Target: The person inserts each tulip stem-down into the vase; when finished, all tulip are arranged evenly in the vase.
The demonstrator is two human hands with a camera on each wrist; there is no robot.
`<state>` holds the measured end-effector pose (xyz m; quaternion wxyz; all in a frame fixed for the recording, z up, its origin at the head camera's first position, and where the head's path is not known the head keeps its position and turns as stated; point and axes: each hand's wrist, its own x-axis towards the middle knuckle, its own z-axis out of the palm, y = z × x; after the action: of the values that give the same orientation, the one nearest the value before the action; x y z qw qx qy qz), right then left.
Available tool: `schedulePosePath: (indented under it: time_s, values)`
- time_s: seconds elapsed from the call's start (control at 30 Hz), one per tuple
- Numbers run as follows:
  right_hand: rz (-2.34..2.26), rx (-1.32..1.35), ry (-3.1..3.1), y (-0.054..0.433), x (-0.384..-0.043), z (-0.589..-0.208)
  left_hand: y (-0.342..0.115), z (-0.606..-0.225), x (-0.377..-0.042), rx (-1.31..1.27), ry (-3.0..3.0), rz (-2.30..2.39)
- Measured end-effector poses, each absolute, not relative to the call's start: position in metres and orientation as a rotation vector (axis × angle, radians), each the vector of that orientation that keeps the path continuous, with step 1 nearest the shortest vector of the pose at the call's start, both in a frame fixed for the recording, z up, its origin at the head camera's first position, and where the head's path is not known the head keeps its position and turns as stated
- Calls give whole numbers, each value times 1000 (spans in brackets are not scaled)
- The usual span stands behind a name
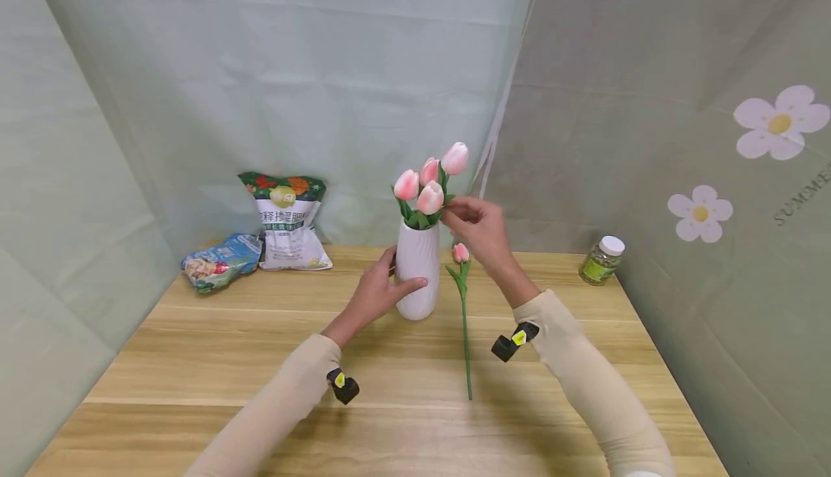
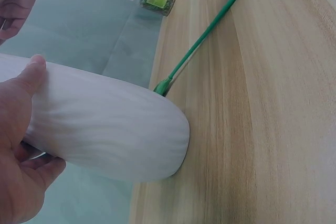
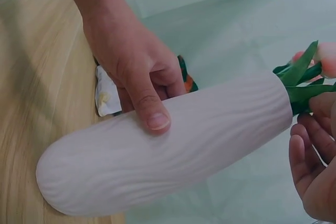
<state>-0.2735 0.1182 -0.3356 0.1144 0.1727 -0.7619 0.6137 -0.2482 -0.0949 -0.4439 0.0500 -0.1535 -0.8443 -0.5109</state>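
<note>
A white ribbed vase (image 1: pixel 418 268) stands upright on the wooden table, with several pink tulips (image 1: pixel 431 198) rising from its mouth. My left hand (image 1: pixel 379 286) grips the vase from the left, thumb across its front and fingers behind, as the right wrist view also shows. At the vase mouth, my right hand (image 1: pixel 477 228) pinches a tulip by its green leaf and stem (image 3: pixel 307 93) with thumb and fingertips. One loose tulip (image 1: pixel 464 296) lies on the table just right of the vase, its bloom pointing away from me.
At the back left, a white and green bag (image 1: pixel 288 224) stands against the curtain beside a blue packet (image 1: pixel 223 263). A small jar (image 1: pixel 601 260) with a white lid is near the back right corner. Pale curtains (image 1: pixel 292 87) enclose the table (image 1: pixel 389 405).
</note>
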Motion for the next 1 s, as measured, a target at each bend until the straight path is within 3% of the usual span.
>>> schedulePosePath:
  time_s: [0.5, 1.0]
  values:
    - [1833, 420, -2319, 144, -266, -364, -94, -442, -248, -452, -2584, -1550]
    - [1790, 150, -2517, 170, -252, -457, -93, -441, -248, -443, -2594, -1543]
